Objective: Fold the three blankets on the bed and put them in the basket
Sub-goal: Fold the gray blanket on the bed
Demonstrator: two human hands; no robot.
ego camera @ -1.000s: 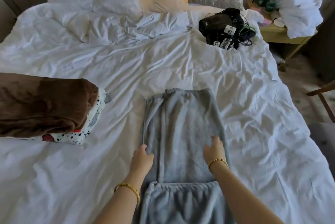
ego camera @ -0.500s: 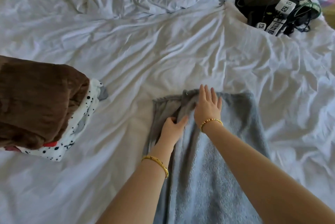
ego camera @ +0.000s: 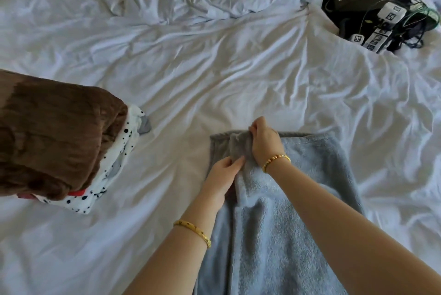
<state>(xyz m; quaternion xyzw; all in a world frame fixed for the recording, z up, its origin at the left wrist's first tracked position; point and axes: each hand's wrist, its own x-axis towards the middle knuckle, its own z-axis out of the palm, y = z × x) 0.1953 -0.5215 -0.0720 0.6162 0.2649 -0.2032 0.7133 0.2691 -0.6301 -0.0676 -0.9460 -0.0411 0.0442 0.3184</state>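
Grey blanket [ego camera: 281, 218] — long axis runs away from the person; left hand [ego camera: 223, 176] and right hand [ego camera: 263, 142] both pinch its far edge; open sheet [ego camera: 214, 75] beyond.

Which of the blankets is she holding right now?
The grey-blue blanket; both hands grip its far edge. The brown blanket and spotted blanket lie stacked, untouched, at left.

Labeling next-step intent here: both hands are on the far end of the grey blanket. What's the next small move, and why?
Probably lift that far edge and draw it back toward the body to fold the grey blanket in half. Both the left hand and the right hand already pinch the bunched far edge, and the blanket lies as a long narrow strip on the bed sheet, not yet compact.
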